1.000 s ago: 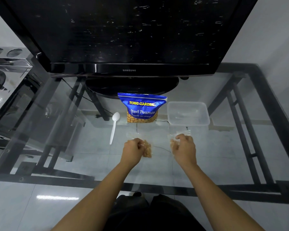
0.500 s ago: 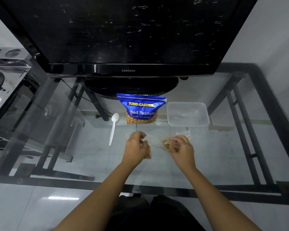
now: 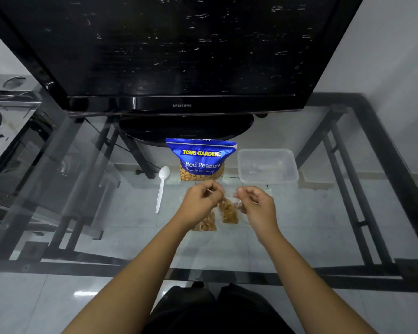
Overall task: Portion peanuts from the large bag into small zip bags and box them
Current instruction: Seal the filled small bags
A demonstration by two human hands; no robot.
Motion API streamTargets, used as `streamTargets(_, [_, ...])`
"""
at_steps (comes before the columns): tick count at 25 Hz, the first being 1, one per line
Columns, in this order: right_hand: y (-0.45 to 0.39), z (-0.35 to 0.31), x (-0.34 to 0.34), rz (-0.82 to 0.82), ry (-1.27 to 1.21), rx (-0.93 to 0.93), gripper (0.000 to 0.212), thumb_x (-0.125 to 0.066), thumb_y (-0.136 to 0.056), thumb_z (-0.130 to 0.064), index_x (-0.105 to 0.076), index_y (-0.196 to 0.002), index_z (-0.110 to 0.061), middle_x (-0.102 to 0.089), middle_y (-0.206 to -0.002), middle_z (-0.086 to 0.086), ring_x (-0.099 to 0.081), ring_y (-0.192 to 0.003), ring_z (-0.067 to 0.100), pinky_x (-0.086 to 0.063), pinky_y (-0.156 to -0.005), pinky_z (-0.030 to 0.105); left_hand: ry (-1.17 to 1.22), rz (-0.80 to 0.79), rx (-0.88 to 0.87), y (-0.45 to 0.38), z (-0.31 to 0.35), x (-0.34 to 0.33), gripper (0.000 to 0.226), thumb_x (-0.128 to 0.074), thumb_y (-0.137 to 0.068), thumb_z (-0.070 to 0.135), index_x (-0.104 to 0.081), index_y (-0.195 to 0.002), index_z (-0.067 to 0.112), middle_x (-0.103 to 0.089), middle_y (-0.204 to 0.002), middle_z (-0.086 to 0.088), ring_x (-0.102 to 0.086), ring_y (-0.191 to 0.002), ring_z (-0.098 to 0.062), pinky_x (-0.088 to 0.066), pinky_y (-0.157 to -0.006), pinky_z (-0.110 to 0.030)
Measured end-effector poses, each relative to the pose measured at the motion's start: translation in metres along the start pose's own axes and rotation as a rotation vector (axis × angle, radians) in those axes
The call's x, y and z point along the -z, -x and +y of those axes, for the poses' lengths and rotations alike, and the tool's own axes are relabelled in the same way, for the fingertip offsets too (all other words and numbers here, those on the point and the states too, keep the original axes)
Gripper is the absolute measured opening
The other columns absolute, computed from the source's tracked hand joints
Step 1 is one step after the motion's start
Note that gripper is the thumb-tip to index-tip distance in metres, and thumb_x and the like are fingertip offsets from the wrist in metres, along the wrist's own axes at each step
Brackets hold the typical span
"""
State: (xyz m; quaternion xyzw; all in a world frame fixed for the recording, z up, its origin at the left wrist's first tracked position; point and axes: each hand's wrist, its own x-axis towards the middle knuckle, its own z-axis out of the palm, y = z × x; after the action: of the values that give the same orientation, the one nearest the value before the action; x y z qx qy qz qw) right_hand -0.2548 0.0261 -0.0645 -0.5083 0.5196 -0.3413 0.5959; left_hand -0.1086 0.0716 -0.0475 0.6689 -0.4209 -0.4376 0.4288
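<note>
Both hands raised just above the glass desk, close together. Left hand curled, fingertips pinching the top edge of a small clear zip bag; right hand likewise curled, pinching the same bag's top from the other side. Peanuts gathered in the bag's lower part, hanging between the two hands. A second small bag of peanuts lying on the desk, just below the left hand and partly hidden by it. Large blue peanut bag standing upright behind the hands, in front of the television stand. White plastic spoon flat on the glass, left of the blue bag. Clear plastic box right of the blue bag, lid off. Black television looming over the far side of the desk.
</note>
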Motion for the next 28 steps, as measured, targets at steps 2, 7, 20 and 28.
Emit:
streamTargets(2, [-0.002,-0.002,-0.002,0.011,0.052,0.039,0.007,-0.060,-0.088,-0.022,-0.066,-0.084,-0.019,-0.071,-0.083,0.002,-0.065,-0.067,0.012,-0.053,-0.063,0.024,-0.096,0.000,-0.078,-0.001,0.004,0.000,0.006,-0.062,-0.086,0.017,-0.067,-0.089,0.014,-0.065,-0.079,0.008,-0.058,-0.070,0.002,-0.048,-0.067,-0.012])
streamTargets(7, [0.000,-0.006,-0.006,0.046,0.316,0.155,0.010,-0.060,-0.087,-0.022,-0.066,-0.088,-0.015,-0.068,-0.080,-0.002,-0.066,-0.066,0.010,-0.055,-0.063,0.029,-0.327,0.010,-0.142,-0.002,0.005,-0.005,0.009,-0.062,-0.087,0.021,-0.067,-0.089,0.015,-0.067,-0.079,0.007,-0.060,-0.073,-0.003,-0.049,-0.067,-0.018])
streamTargets(20, [-0.004,-0.005,0.002,0.041,0.152,0.025,0.010,-0.054,-0.092,-0.026,-0.061,-0.085,-0.021,-0.067,-0.087,-0.001,-0.066,-0.072,0.018,-0.055,-0.067,0.034,-0.122,0.029,0.032,0.005,-0.004,0.000,0.020,-0.063,-0.085,0.034,-0.065,-0.090,0.015,-0.066,-0.082,0.003,-0.061,-0.079,-0.010,-0.049,-0.073,-0.026])
streamTargets(28, [-0.021,0.032,0.032,0.199,0.607,0.045,0.019,-0.054,-0.090,-0.014,-0.059,-0.108,-0.008,-0.051,-0.124,0.015,-0.052,-0.111,0.029,-0.038,-0.089,0.027,-0.170,0.108,0.266,0.009,-0.033,-0.016,0.019,-0.063,-0.087,0.021,-0.063,-0.101,0.008,-0.066,-0.090,-0.012,-0.064,-0.074,-0.019,-0.056,-0.053,-0.022])
